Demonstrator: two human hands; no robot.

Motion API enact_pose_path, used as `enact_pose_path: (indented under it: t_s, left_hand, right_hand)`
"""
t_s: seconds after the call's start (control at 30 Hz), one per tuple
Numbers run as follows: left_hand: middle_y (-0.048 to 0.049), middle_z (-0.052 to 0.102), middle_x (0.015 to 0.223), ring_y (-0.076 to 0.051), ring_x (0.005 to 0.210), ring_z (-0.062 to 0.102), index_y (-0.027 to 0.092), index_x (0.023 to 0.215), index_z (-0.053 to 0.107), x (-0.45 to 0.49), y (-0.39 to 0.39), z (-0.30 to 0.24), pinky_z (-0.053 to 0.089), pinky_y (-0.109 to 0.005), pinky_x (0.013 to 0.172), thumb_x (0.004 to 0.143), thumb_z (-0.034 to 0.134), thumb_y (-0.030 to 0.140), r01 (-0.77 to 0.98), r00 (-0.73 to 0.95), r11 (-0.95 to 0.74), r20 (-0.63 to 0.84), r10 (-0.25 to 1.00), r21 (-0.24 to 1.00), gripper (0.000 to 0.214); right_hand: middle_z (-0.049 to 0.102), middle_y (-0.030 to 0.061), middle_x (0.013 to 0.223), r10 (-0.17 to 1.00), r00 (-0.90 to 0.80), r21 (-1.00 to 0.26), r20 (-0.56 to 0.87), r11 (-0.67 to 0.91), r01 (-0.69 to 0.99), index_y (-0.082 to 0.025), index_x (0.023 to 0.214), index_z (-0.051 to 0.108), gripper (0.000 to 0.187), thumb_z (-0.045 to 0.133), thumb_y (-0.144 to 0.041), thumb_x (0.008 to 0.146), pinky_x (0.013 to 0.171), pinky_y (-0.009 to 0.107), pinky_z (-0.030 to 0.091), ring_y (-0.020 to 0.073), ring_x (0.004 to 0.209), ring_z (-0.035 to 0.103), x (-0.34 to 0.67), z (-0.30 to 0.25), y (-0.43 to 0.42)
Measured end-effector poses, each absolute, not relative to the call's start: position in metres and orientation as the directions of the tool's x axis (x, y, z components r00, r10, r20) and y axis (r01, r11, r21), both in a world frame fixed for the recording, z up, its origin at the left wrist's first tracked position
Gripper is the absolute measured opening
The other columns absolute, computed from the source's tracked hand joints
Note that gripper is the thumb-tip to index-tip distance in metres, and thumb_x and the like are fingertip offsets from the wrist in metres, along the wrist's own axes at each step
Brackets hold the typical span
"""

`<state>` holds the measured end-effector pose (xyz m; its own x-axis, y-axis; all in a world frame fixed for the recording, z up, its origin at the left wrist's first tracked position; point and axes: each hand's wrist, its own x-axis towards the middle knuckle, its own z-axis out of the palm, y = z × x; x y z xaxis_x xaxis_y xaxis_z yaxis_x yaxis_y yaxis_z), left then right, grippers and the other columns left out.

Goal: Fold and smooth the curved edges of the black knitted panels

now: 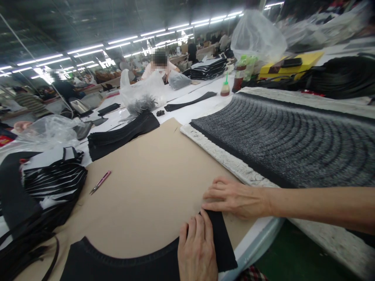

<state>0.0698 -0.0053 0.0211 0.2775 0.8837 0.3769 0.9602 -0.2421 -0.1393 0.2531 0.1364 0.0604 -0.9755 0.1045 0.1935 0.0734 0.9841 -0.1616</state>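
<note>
A black fabric piece (140,269) with a curved, stitched-looking edge lies on a tan board (140,187) in front of me. My left hand (197,248) rests flat on the right part of this fabric, fingers stretched forward and close together. Just beyond it, my right hand (234,197) lies palm down at the fabric's upper corner, its fingers extended and slightly bent over the board. The right thumb is hidden. Thread snips (101,182) with a pink handle lie on the board to the left.
Speckled dark sheets (287,136) lie fanned out at the right. A small glue bottle (225,88) with a green tip stands behind. Black fabric strips (123,132) border the board; striped black pieces (55,179) pile up at left. A co-worker (159,64) sits across the table.
</note>
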Motion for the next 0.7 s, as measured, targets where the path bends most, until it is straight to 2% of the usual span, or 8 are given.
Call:
enact_pose_path:
  t_s: [0.17, 0.37, 0.7]
  left_hand:
    - [-0.007, 0.062, 0.111, -0.023, 0.104, 0.051, 0.013, 0.124, 0.058, 0.07, -0.006, 0.017, 0.041, -0.037, 0.092, 0.079, 0.053, 0.007, 0.959, 0.282, -0.248, 0.386, 0.879, -0.136, 0.046]
    - [-0.0083, 0.06, 0.113, -0.024, 0.106, 0.051, 0.015, 0.126, 0.058, 0.07, -0.008, 0.013, 0.041, -0.036, 0.093, 0.08, 0.059, 0.012, 0.963, 0.268, -0.242, 0.388, 0.882, -0.116, 0.046]
    - [-0.0085, 0.061, 0.111, -0.023, 0.104, 0.053, 0.016, 0.131, 0.054, 0.068, -0.007, 0.006, 0.043, -0.036, 0.091, 0.083, 0.051, 0.011, 0.957, 0.29, -0.247, 0.431, 0.854, -0.155, 0.048]
  right_hand:
    - [0.059, 0.0124, 0.119, 0.125, -0.972, 0.018, 0.198, 0.991, 0.131, -0.013, 0.133, 0.049, 0.038, 0.04, -0.012, 0.095, 0.1, 0.052, 0.035, 0.0241, 0.109, 0.052, 0.256, 0.058, 0.122]
    - [0.057, 0.0098, 0.129, 0.142, -0.968, 0.15, 0.208, 0.973, 0.175, -0.015, 0.137, 0.047, 0.042, 0.04, -0.015, 0.096, 0.11, 0.056, 0.024, 0.0278, 0.122, 0.045, 0.261, 0.056, 0.116]
    - [0.055, 0.0088, 0.134, 0.157, -0.962, 0.13, 0.221, 0.973, 0.189, -0.016, 0.14, 0.045, 0.048, 0.042, -0.01, 0.092, 0.112, 0.063, 0.018, 0.0303, 0.131, 0.04, 0.26, 0.061, 0.114]
